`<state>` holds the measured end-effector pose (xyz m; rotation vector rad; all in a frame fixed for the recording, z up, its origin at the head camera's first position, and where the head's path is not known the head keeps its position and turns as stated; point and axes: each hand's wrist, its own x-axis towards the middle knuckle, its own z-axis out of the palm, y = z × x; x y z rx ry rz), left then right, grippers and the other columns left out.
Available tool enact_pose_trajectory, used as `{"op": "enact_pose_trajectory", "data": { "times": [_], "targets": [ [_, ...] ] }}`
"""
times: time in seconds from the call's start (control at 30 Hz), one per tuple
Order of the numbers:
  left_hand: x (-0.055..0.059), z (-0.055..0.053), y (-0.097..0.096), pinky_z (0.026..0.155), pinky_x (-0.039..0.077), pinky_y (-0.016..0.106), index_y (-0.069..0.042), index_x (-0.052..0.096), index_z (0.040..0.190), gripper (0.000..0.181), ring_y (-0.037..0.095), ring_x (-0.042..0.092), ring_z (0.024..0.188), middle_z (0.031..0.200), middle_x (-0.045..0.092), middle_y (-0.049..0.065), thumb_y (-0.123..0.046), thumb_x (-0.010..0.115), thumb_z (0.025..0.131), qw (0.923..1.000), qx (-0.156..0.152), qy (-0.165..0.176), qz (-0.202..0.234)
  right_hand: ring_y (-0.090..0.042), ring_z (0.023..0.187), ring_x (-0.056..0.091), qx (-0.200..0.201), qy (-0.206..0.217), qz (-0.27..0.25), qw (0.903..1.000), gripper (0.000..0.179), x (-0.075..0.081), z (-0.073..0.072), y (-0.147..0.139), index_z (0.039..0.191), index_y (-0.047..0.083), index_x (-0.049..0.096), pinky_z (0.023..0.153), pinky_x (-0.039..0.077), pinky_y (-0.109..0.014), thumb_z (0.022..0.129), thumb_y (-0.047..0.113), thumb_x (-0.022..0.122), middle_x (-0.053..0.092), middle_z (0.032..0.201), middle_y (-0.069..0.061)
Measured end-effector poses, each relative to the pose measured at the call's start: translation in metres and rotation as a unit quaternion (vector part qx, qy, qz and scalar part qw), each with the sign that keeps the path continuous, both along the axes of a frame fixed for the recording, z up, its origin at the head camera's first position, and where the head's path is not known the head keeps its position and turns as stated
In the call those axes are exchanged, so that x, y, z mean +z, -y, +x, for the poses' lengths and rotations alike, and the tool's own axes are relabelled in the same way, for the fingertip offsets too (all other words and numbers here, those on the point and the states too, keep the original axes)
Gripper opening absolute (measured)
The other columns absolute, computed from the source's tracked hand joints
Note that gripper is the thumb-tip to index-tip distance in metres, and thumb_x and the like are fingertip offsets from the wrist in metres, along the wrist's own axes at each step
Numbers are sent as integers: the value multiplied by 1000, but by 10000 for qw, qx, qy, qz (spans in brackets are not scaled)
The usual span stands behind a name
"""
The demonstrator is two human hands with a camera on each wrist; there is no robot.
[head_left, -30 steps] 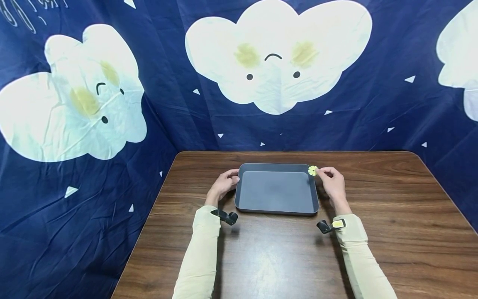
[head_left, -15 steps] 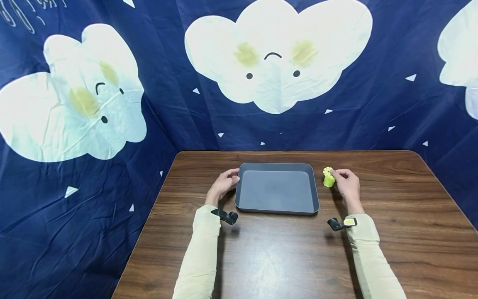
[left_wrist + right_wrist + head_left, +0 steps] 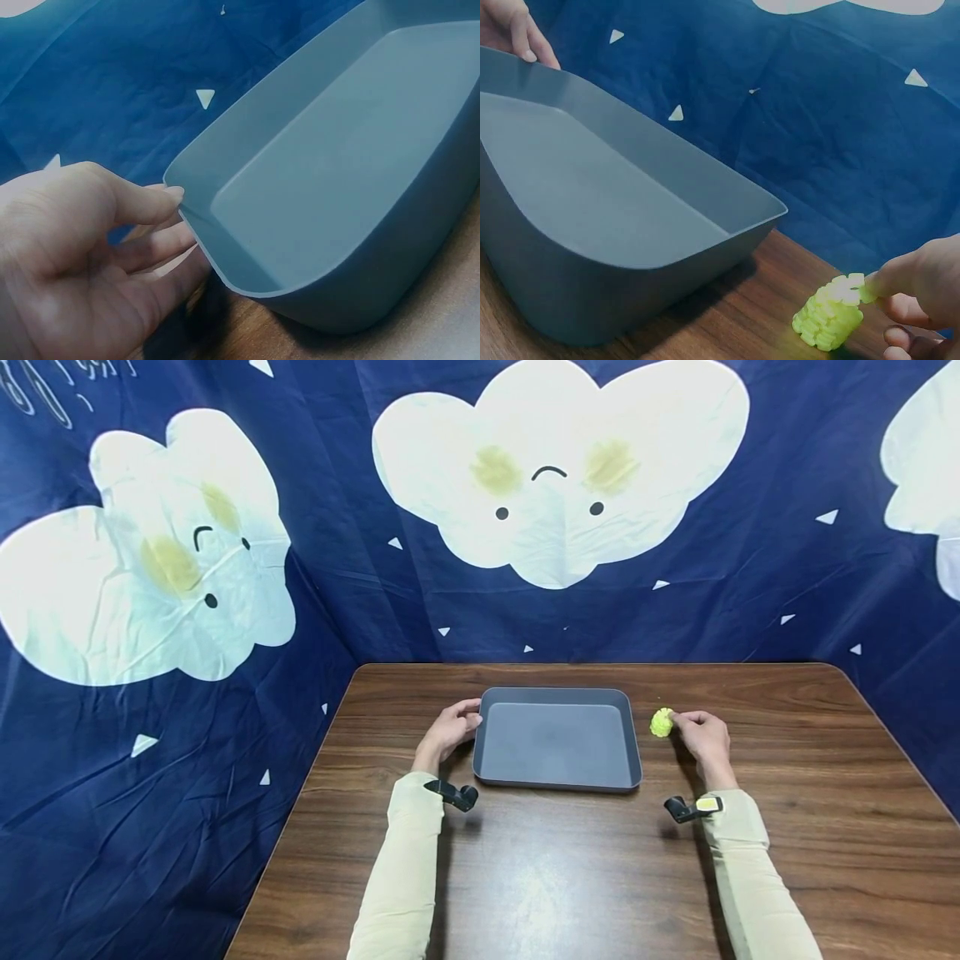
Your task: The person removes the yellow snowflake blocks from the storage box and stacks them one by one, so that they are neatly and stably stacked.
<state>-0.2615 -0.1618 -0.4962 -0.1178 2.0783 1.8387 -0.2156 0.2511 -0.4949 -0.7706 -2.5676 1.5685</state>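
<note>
A grey rectangular tray [image 3: 555, 743] sits on the wooden table. At its left end my left hand [image 3: 452, 727] holds it, thumb on the rim and fingers against the outer wall in the left wrist view. To the right of the tray stands a small stack of yellow-green flower-shaped discs [image 3: 826, 324]. My right hand [image 3: 703, 735] is at the top of this stack, pinching a flower-shaped disc [image 3: 850, 288] by its edge between thumb and fingers. That disc overlaps the stack in the right wrist view. Nothing lies inside the tray.
Brown wooden table [image 3: 555, 877] extends around the tray and toward the front. Behind it and on the left hangs a dark blue cloth [image 3: 330, 527] with white cloud shapes. A black wrist camera [image 3: 457, 795] sits on the left sleeve, another on the right.
My right hand has moved right from the tray's far right corner to the stack, lowering the flower-shaped disc onto it. My left hand and the tray have stayed still.
</note>
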Motion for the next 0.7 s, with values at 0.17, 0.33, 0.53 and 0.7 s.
{"op": "enact_pose_trajectory", "data": {
  "times": [0.17,0.33,0.53,0.7],
  "targets": [
    [1,1,-1,107,44,42,-4,43,142,47,20,51,109,122,53,17,1,50,96,10000,14,-2,-22,-38,121,43,86,112,154,9998,47,-2,-1,-1,113,-2,62,101,39,-45,92,39,56,54,127,-22],
    [0,1,-1,107,43,41,-5,43,142,47,19,49,108,119,52,14,1,50,96,10000,37,40,-20,-41,123,43,104,124,426,9990,46,-5,-3,-3,110,-1,63,105,37,-49,92,40,57,56,126,-23],
    [0,1,0,107,43,41,-5,43,142,48,20,50,109,122,52,17,2,50,95,10000,21,57,-30,-42,119,46,160,158,652,9976,45,-7,-4,-4,108,-1,63,102,38,-50,91,40,58,58,122,-23],
    [2,1,0,108,43,42,-5,42,142,48,21,49,111,125,52,17,1,49,95,10000,22,69,-64,-43,117,47,205,166,788,9965,45,-8,-5,-4,106,-1,63,101,39,-51,91,40,58,59,121,-24]
  ]
}}
